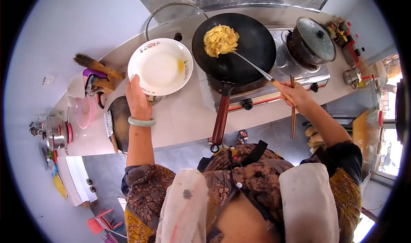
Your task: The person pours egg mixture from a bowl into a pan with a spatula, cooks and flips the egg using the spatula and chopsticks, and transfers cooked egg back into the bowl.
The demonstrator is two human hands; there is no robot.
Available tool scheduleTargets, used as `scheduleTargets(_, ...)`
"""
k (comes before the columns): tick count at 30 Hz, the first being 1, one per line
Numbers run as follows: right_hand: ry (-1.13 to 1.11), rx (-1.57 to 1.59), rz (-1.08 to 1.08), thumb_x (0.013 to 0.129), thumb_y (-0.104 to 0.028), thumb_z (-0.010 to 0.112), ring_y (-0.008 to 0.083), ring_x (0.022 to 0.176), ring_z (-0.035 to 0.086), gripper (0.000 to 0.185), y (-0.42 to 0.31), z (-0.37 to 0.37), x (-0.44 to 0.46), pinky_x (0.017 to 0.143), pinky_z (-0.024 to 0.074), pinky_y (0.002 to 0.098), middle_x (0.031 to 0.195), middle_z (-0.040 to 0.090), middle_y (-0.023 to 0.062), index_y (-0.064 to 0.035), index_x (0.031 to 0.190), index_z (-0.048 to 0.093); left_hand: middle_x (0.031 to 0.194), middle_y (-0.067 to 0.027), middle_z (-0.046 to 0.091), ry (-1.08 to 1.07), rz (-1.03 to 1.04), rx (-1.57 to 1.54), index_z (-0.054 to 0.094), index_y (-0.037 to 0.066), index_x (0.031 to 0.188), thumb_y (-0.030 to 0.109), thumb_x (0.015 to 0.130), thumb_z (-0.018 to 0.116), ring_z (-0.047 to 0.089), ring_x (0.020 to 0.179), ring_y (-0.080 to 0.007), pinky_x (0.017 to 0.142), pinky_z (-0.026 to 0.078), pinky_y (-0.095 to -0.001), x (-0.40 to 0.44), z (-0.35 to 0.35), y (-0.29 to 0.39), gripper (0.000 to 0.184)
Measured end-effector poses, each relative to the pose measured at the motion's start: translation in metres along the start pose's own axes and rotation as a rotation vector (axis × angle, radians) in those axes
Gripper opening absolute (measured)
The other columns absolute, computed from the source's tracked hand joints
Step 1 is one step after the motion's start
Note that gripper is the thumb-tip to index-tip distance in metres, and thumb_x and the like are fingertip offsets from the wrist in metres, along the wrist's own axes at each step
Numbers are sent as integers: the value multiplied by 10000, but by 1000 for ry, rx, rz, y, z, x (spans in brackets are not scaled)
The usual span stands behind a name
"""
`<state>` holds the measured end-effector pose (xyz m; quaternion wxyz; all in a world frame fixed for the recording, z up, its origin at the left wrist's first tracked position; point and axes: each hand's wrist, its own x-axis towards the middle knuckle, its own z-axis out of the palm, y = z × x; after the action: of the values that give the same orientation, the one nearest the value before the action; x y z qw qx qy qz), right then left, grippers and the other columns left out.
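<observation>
My left hand (139, 99) grips the near left edge of a white floral plate (158, 67), tilted above the counter. A yellow streak of liquid marks the plate's right side. In my right hand (298, 97) are the wooden handle of a spatula (254, 66) and a pair of brown chopsticks (293, 122). Cooked scrambled egg (220, 40) sits at the spatula's far end, over the left part of a black wok (254, 33), hiding the spatula's head. The wok rests on the left burner, its dark red handle (221, 117) pointing toward me.
On the right burner of the gas stove (278, 50) stands a lidded pot (316, 40). A glass lid (171, 22) lies behind the plate. At left are a cutting board (119, 119), a brush (100, 66) and a pink basin (87, 111). Bottles (349, 40) crowd the right corner.
</observation>
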<state>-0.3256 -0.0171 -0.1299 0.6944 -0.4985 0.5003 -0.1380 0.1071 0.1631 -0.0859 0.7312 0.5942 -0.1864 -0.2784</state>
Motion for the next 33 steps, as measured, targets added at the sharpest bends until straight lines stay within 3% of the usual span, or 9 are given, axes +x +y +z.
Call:
scheduleTargets(2,4,-48,-65,967,-227,581,72,475,437,265,1,8,-11,421,318,211,681,543,26,-9,1113,612,1276,-143,565,10,8,-6,470,-44,1329,251,954,505,576,1127,-225,953,465,-341,2,3,1,478)
scheduleTargets(11,111,-52,-109,953,-183,561,51,444,414,397,11,2,-43,408,325,206,644,516,-10,-2,1306,580,1258,-142,574,-19,8,37,472,-46,1334,240,950,504,575,1129,-227,954,463,-350,9,7,-2,480)
scheduleTargets(18,213,-215,-216,961,-182,565,30,457,425,402,-4,-21,-70,398,336,179,674,534,-22,20,1308,564,1269,-142,571,-53,14,54,477,-44,1332,242,952,490,572,1137,-231,960,459,-347,6,6,-2,476)
scheduleTargets(21,319,-398,-257,936,-166,570,78,484,470,384,-8,-29,-73,460,400,217,651,536,1,-38,1296,600,1280,-145,565,-55,10,45,474,-42,1338,237,953,485,567,1151,-234,971,456,-348,7,5,-3,476)
scheduleTargets(24,480,-1012,-696,880,-107,624,161,542,550,420,-3,-29,-75,519,470,303,682,566,36,-123,1300,610,1272,-140,572,-61,18,35,485,-44,1323,239,959,486,571,1148,-227,962,461,-342,5,4,-4,461)
scheduleTargets(27,531,-1614,-816,856,-96,651,239,615,593,424,-9,-16,-82,579,481,385,728,562,80,-169,1273,630,1263,-134,580,-80,26,24,491,-45,1311,247,965,487,578,1140,-220,948,468,-336,5,3,-5,453)
scheduleTargets(30,513,-1580,-840,816,-70,667,289,662,607,437,-14,-4,-90,585,480,404,732,562,72,-195,1234,652,1308,-153,549,-79,8,31,450,-38,1364,232,953,475,559,1168,-243,984,450,-350,5,1,-5,493)
scheduleTargets(33,516,-1527,-750,790,-98,688,267,664,624,524,-21,-11,-103,601,505,387,760,584,54,-229,1290,598,1306,-153,549,-61,-5,40,450,-34,1365,237,953,477,557,1170,-243,983,449,-349,4,0,-5,493)
